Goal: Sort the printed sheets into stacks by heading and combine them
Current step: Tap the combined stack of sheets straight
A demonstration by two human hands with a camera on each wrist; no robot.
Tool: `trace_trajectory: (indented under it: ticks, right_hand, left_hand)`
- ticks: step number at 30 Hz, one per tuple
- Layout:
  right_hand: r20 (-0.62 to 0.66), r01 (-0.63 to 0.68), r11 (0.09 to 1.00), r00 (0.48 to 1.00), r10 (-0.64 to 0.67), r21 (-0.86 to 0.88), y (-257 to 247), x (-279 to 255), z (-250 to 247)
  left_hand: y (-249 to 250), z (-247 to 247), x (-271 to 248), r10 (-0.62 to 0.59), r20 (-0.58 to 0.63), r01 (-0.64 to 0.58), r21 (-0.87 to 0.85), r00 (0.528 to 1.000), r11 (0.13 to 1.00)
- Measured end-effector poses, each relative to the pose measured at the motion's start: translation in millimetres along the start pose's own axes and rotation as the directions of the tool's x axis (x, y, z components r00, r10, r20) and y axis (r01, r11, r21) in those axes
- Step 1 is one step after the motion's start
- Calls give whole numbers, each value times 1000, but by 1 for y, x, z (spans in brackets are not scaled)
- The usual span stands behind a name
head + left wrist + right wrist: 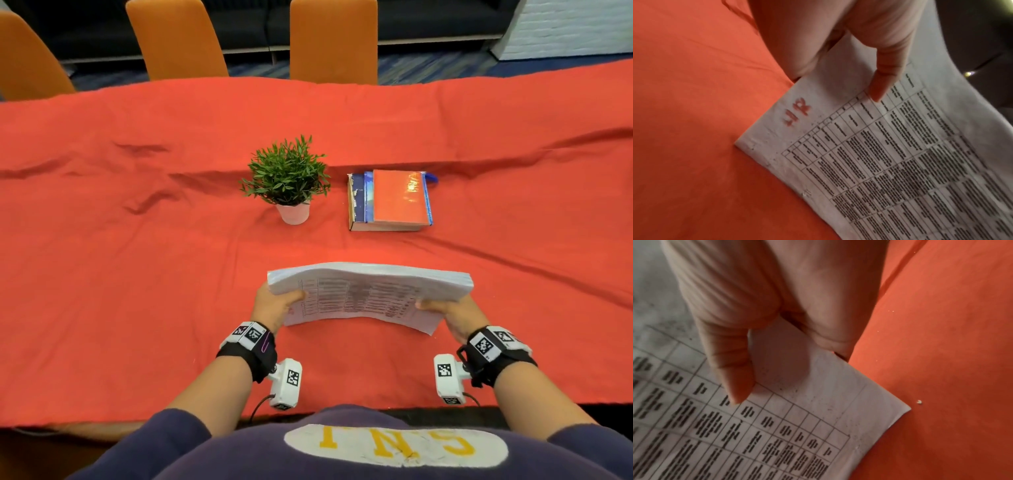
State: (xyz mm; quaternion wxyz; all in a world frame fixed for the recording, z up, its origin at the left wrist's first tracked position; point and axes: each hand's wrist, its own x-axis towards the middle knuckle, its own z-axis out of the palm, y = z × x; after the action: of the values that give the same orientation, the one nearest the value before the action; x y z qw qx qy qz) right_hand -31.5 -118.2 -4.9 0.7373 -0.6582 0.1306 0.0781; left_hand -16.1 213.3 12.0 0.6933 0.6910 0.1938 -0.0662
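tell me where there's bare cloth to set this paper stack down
Bare tablecloth lies left of the plant, right of the books, and between both and the stack held by the left hand and right hand. Crowded only around plant and books.

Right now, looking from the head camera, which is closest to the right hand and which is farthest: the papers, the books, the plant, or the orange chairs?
1. The papers: in the right hand itself, held at their right end.
2. The books: straight beyond the hand, mid-table.
3. The plant: beyond and to the left of the books.
4. The orange chairs: past the table's far edge.
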Motion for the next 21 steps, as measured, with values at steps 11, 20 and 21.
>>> trace_trajectory:
  ticks: [11,20,21]
  right_hand:
    - [-37,-34,998,999,32,-48,1,4,-8]
    - [-75,-3,997,997,-3,-81,-9,9,-3]
    - [-64,-2,997,998,-3,-77,-10,9,-4]
  left_hand:
    - [-1,0,2,-15,40,15,-7,999,1000]
    - [10,1,6,-17,70,19,-26,997,999]
    - [11,1,6,-16,78,18,-31,997,999]
